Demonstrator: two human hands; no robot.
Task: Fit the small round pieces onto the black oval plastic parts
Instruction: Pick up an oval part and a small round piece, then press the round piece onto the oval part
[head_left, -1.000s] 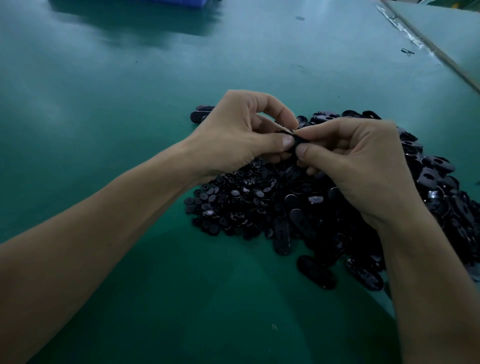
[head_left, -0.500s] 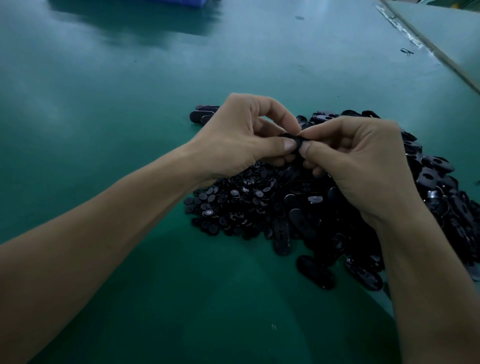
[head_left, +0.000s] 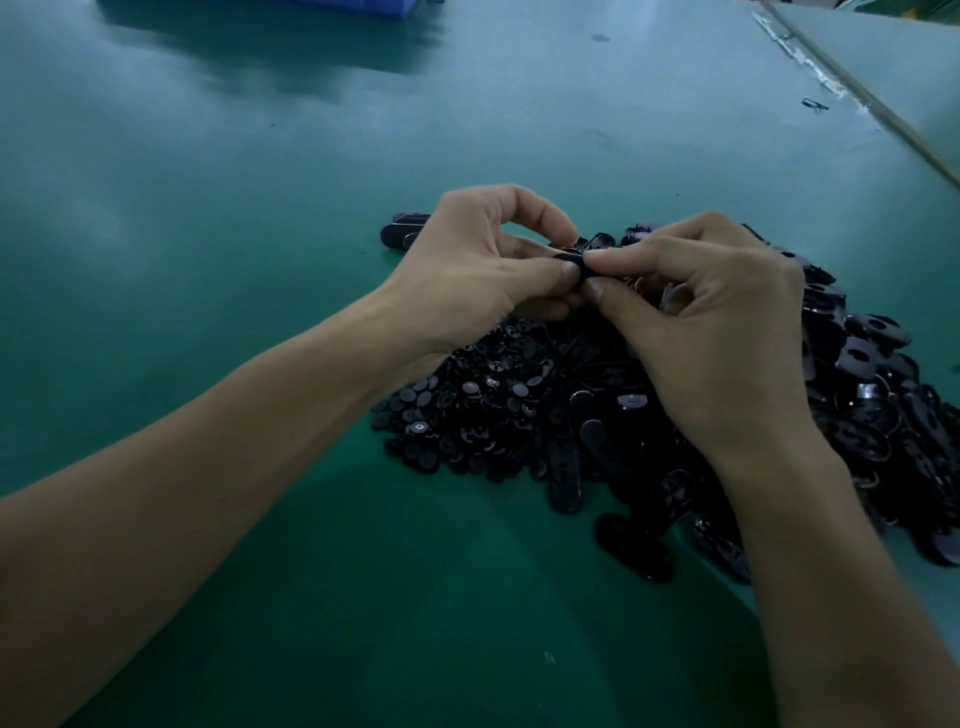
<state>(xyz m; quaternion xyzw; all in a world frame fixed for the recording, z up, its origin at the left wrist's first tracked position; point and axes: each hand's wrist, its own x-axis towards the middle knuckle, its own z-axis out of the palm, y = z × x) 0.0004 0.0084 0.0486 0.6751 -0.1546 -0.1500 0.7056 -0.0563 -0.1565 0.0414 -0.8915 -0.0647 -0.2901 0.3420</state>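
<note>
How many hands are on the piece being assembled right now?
2: the left hand pinches the black piece from its left side, the right hand from its right, above the pile. No other hands show.

Glossy black plastic oval parts (head_left: 878, 364) on smooth green table (head_left: 260, 208).

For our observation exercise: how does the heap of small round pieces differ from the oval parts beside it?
The small round pieces are tiny discs; the oval parts are longer and larger. The round pieces lie by the left hand; the oval parts spread right, beyond the right hand. Several round pieces show pale centres; some oval parts show a cut-out. Both are black, heaped on the green table.
</note>
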